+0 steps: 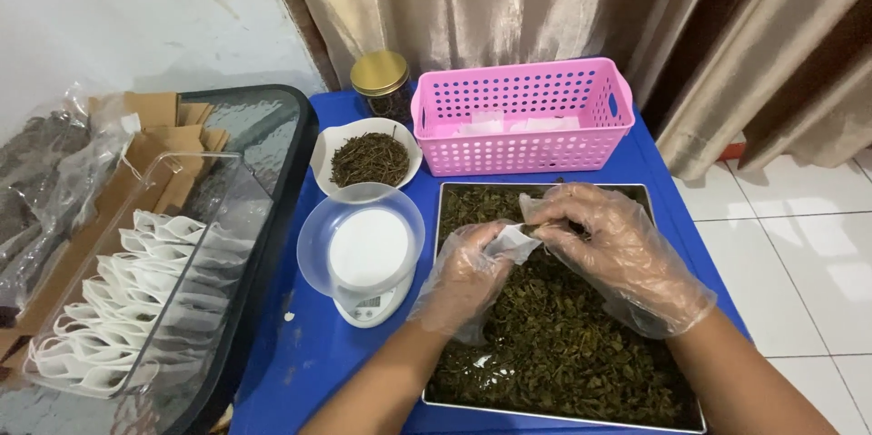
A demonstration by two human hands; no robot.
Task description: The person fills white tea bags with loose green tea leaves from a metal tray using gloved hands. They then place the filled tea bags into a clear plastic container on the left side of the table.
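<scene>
Both my hands wear clear plastic gloves and hover over a metal tray (pixel 672 217) filled with dark green dried leaves (pixel 554 344). My left hand (pixel 465 279) grips a small white filter bag (pixel 514 241) with its mouth facing right. My right hand (pixel 610 249) has its fingertips pinched at the mouth of that bag, apparently with a pinch of leaves, though the glove hides them.
A pink perforated basket (pixel 522 117) with white bags stands behind the tray. A white bowl of dark dried leaves (pixel 367 159), a gold-lidded jar (pixel 381 83) and a small scale with a clear dish (pixel 365 253) sit left. A clear box of empty white bags (pixel 136 299) lies far left.
</scene>
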